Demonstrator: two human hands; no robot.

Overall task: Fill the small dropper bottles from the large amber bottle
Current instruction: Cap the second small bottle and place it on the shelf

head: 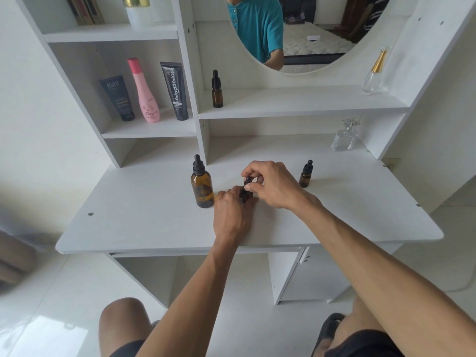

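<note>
Small dropper bottle point(244, 193) mid-desk, mostly hidden by both hands; only dark cap and a sliver of body show. Left hand point(231, 215) curled round its body, right hand point(270, 184) pinching the cap from above, wrist bent. Large amber bottle point(201, 185) upright, capped, just left of the hands. Second small bottle point(305, 174) right, apart. Third point(217, 90) on far shelf point(296, 109). White desk point(128, 222).

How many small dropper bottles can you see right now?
3: one on the mirror shelf, one on the desk at right, one mostly hidden in both hands. The large amber bottle is excluded.
</note>
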